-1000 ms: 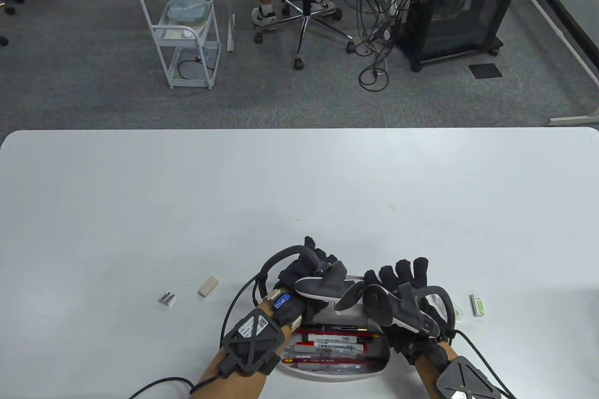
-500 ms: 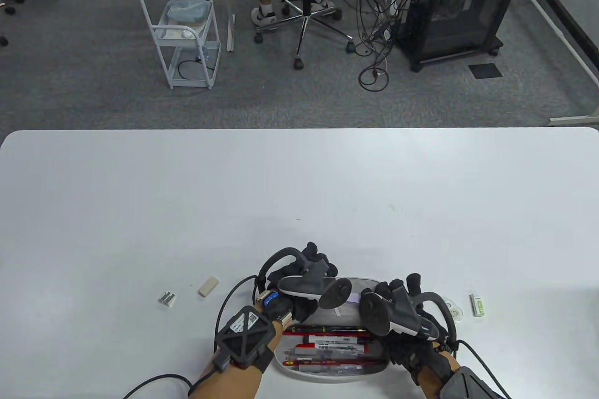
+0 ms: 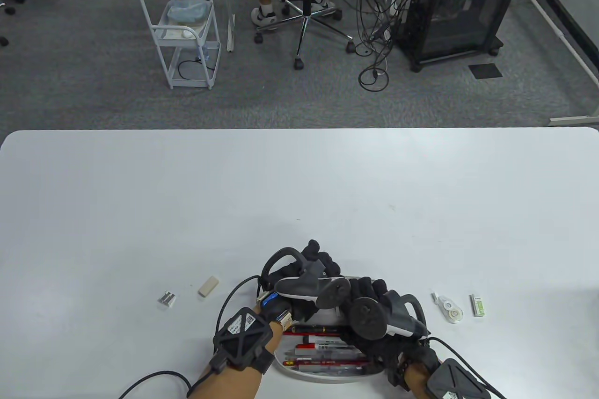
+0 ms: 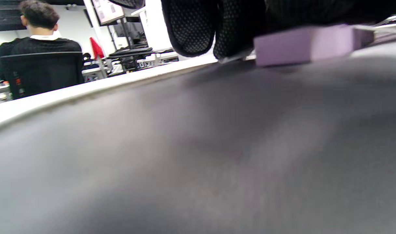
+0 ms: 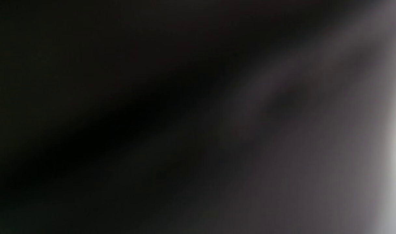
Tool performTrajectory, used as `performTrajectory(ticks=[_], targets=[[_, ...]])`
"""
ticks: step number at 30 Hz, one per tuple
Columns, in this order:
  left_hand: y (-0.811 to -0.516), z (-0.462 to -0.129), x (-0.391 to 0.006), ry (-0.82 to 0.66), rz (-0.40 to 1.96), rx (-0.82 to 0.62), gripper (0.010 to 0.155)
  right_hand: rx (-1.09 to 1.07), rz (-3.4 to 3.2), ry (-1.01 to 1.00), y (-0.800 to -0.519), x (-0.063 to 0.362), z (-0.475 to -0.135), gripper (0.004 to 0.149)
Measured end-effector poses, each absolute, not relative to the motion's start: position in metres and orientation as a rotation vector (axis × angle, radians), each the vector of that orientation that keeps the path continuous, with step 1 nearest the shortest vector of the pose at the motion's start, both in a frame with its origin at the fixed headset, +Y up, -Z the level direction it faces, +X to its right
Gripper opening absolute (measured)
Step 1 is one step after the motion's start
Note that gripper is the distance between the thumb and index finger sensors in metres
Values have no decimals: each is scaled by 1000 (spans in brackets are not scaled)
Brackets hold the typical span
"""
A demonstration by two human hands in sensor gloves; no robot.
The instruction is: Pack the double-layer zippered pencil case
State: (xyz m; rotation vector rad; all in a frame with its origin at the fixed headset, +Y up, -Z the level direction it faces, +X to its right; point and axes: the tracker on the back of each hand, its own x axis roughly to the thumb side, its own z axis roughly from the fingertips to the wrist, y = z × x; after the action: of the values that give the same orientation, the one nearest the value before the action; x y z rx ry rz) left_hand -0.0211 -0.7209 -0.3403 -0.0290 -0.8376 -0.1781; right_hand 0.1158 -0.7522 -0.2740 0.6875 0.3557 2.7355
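At the table's near edge the pencil case [image 3: 327, 361] lies open, its long axis running left to right, pens [image 3: 327, 347] packed lengthwise. Both hands sit over its far half: the left hand [image 3: 304, 277] at the far-left corner, the right hand [image 3: 369, 310] nearer its middle; whether either grips anything I cannot tell. Right of the case lie a correction tape [image 3: 448, 308] and small green box [image 3: 478, 305]; left, an eraser [image 3: 208, 286] and lead refills [image 3: 166, 299], all clear of the hands.

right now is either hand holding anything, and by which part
Cannot be told: both the left hand and the right hand rest on the open pencil case, fingers hidden.
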Motion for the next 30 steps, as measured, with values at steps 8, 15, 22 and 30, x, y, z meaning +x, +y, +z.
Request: performTrajectory(ticks=[8,15,22,30], targets=[[-698,-338,-53,-683,-170,-18,85,498,3146,-125,-704,129,-260,83],[-734,-345,-74,-575,-216,-425,106,247,3402,292,-703,153,-247,69],[-729,-351,-60,-553,-273,-248,110,238,3038,606,-727,183,-251,73],[-728,-342,-45,-482,-450,101,116,300,2947,610,-745,178,-263,69]])
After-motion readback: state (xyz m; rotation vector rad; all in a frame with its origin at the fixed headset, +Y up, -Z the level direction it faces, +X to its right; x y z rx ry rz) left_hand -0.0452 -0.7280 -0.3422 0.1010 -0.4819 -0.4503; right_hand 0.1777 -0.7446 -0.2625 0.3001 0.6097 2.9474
